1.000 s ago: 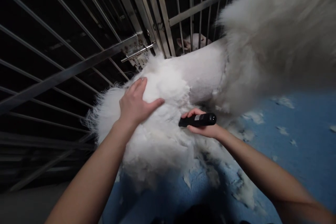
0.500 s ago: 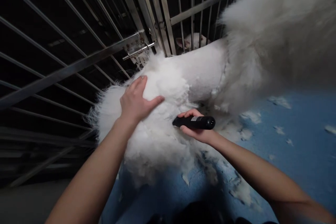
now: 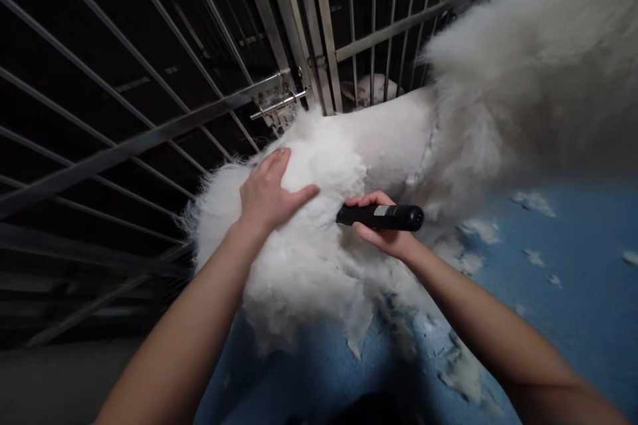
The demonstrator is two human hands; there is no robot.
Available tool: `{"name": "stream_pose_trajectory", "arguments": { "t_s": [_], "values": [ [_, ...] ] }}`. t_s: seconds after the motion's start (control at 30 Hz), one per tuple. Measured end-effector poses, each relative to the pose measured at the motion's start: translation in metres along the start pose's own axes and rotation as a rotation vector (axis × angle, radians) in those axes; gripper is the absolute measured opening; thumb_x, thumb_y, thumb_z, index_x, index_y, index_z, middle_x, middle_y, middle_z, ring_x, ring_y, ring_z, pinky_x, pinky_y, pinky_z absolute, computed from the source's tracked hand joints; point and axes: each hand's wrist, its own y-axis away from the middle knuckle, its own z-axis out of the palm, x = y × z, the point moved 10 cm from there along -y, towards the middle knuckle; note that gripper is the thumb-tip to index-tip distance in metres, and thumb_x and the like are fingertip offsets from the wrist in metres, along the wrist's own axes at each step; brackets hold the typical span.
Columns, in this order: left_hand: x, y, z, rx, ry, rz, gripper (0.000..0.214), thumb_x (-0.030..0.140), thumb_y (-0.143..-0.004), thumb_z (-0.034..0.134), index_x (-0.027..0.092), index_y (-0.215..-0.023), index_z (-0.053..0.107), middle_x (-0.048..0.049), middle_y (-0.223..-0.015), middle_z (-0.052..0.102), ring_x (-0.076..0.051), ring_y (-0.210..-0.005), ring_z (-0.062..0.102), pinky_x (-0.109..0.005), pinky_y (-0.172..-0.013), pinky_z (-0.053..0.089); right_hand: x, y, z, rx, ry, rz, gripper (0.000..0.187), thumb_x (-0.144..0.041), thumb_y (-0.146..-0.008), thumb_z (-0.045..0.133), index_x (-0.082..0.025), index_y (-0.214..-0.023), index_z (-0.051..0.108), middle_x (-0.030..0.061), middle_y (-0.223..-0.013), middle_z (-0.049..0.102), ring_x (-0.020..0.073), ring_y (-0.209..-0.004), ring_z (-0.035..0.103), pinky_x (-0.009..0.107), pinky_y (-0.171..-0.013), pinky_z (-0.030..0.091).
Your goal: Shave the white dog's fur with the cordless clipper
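A white, thick-coated dog (image 3: pixel 399 136) stands across the view, its middle clipped down to short hair while both ends stay fluffy. My left hand (image 3: pixel 269 192) lies on the fur of its rump, thumb spread from the fingers. My right hand (image 3: pixel 381 239) is wrapped round black hair clippers (image 3: pixel 386 217). The clipper head presses into the fur at the dog's near flank, and the blade is hidden there. Loose fur hangs in clumps below the clippers.
Metal cage bars (image 3: pixel 144 126) with a sliding bolt latch (image 3: pixel 280 104) run close behind the dog. Another pale animal (image 3: pixel 371 89) shows behind the bars. Cut tufts of fur (image 3: pixel 463 372) lie scattered on the blue floor (image 3: pixel 573 319).
The clippers in my right hand have shifted slightly up and right in view. My left hand keeps its place on the rump. The whole view has moved a little.
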Motion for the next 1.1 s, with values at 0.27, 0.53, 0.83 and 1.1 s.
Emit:
{"name": "stream_pose_trajectory", "arguments": {
  "t_s": [0.27, 0.53, 0.83, 1.1],
  "values": [
    [-0.002, 0.000, 0.002, 0.016, 0.035, 0.014, 0.084, 0.063, -0.077, 0.068, 0.022, -0.148, 0.050, -0.0097, -0.154, 0.049, -0.033, -0.141, 0.046, -0.049, -0.115, 0.041, -0.004, 0.008, -0.005, -0.027, 0.091, 0.011, 0.033, -0.026, -0.070, 0.079, -0.025, -0.094, 0.057, 0.0088, -0.108, 0.075, 0.0264, -0.099, 0.073, 0.044, -0.089, 0.056],
    [-0.006, 0.000, 0.001, 0.100, 0.122, 0.057, 0.055, 0.049, -0.096, 0.044, 0.021, -0.142, 0.056, -0.0097, -0.148, 0.056, -0.027, -0.136, 0.053, -0.045, -0.112, 0.044, -0.007, 0.021, 0.018, 0.079, 0.088, 0.004, 0.034, -0.035, -0.072, 0.078, -0.026, -0.095, 0.055, 0.0082, -0.102, 0.075, 0.0265, -0.092, 0.073, 0.045, -0.087, 0.057],
    [-0.026, 0.096, 0.019, 0.212, -0.029, 0.068, 0.100, 0.069, -0.073, 0.070, 0.010, -0.150, 0.041, -0.0278, -0.156, 0.038, -0.042, -0.146, 0.036, -0.058, -0.118, 0.027, -0.020, 0.038, 0.004, 0.077, 0.098, 0.028, 0.034, -0.034, -0.078, 0.076, -0.027, -0.101, 0.053, 0.0081, -0.111, 0.073, 0.0256, -0.102, 0.072, 0.044, -0.087, 0.059],
    [-0.082, 0.116, 0.041, 0.187, 0.049, 0.082, 0.095, 0.068, -0.079, 0.061, 0.008, -0.149, 0.041, -0.0264, -0.157, 0.038, -0.038, -0.148, 0.034, -0.050, -0.119, 0.030, -0.026, 0.044, 0.050, 0.042, 0.287, -0.143, 0.035, -0.032, -0.077, 0.076, -0.026, -0.106, 0.057, 0.0090, -0.110, 0.071, 0.0273, -0.102, 0.070, 0.048, -0.091, 0.057]
  ]
}}
